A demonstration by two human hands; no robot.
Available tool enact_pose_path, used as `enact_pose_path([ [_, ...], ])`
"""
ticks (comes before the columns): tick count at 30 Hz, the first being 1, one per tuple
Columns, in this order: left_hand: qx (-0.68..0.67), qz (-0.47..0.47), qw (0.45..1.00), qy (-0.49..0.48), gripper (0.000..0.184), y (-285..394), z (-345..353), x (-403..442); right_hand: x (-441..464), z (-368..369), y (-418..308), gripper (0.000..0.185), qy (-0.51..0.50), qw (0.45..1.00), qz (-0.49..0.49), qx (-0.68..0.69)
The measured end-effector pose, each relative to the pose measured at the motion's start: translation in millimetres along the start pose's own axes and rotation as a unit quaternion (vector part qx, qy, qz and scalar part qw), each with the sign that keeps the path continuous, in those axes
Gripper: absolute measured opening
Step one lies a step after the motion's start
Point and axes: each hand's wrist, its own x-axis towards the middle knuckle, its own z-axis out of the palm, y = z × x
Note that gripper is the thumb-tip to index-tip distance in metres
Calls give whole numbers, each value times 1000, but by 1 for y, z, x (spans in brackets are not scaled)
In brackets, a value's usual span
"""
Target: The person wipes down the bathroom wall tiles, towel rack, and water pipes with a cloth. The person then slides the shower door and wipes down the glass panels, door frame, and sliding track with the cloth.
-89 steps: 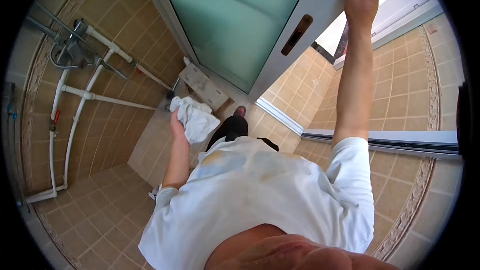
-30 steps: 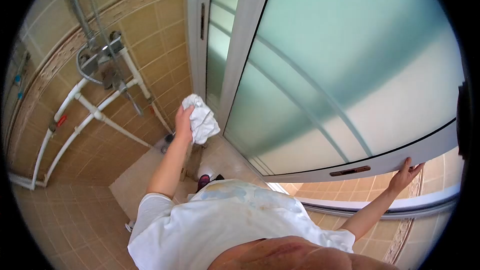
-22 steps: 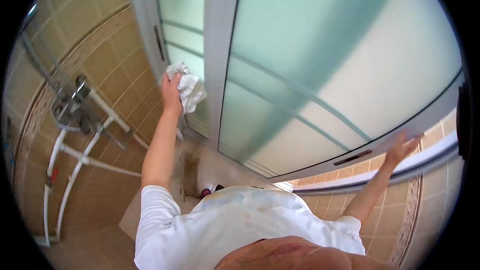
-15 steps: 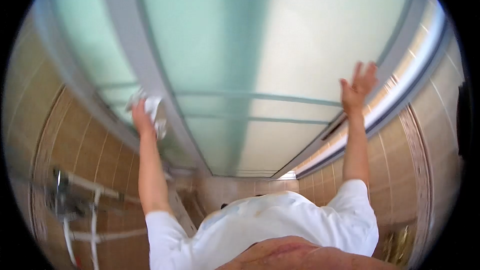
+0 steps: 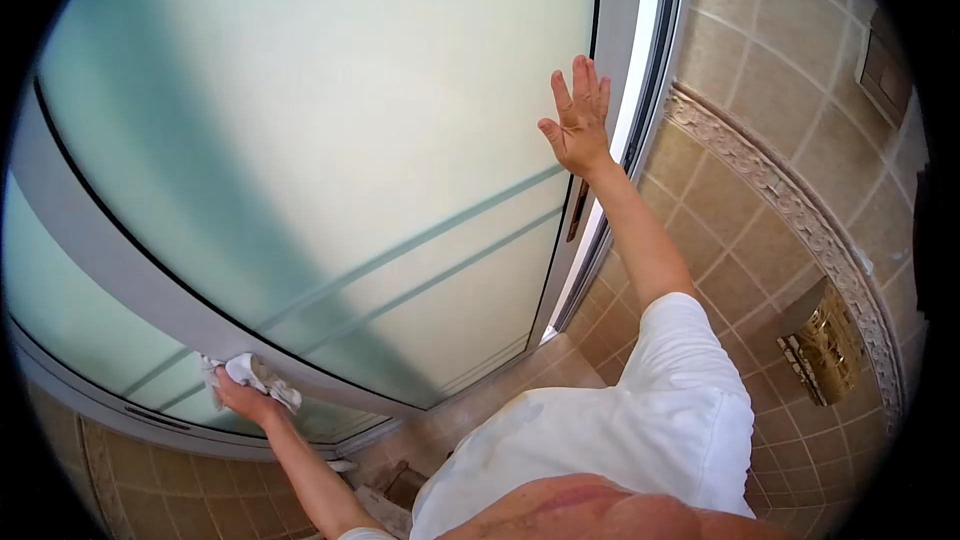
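Note:
My left hand [image 5: 242,402] grips a crumpled white cloth [image 5: 262,378] against the lower part of a grey door frame bar [image 5: 130,250], beside a narrower frosted pane at lower left. Fingers spread, my right hand [image 5: 580,130] is at the right edge of the large frosted glass panel [image 5: 400,120], where the glass meets the grey frame. It holds nothing; the palm side is hidden from me. Just below that hand, a dark slotted handle or latch plate [image 5: 577,212] is set in the frame.
A bright gap [image 5: 640,50] runs along the door's right side. Beige tiles [image 5: 800,70] with a carved border strip [image 5: 770,160] cover the right wall. A gold-coloured holder [image 5: 825,345] and a switch plate [image 5: 885,70] are fixed there. Tiled floor lies below.
My view has turned toward the right wall, so the door sits further left. My right hand now shows its back, fingers spread at the door edge. The cloth stays in my left hand.

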Motion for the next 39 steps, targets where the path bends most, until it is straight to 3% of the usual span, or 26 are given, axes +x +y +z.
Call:
enact_pose_path([
  [5,-18,-31,999,-32,34,14,8,-30,-5,-5,34,62,4,1000,9,22],
  [10,5,39,994,-100,34,22,9,-38,-4,-16,50,64,2,999,30,39],
  [15,9,35,994,-107,33,37,14,-57,-2,-23,49,66,6,997,54,49],
  [21,97,17,988,-120,27,47,10,-61,-3,-25,59,71,-4,993,110,41],
  [22,296,205,920,-156,28,15,-10,-41,-4,-25,66,73,11,995,89,46],
  [23,492,358,778,-156,30,0,-41,-19,2,-26,67,73,6,997,77,16],
  [24,420,315,837,-154,19,31,-11,-54,1,-28,72,71,11,994,94,56],
  [26,159,34,978,-130,18,79,19,-80,8,-38,75,65,-16,987,133,86],
  [28,100,13,983,-151,22,96,19,-78,2,-36,89,62,19,993,88,73],
  [31,53,92,988,-115,26,150,22,-60,18,-33,79,62,57,984,111,127],
  [35,-54,267,958,-87,25,249,35,-8,82,-57,-30,60,74,979,40,188],
  [37,-133,303,941,-72,26,312,61,0,125,-76,-77,57,103,969,-70,212],
  [39,-158,431,879,-126,25,356,89,27,168,-90,-124,55,139,954,-125,233],
])
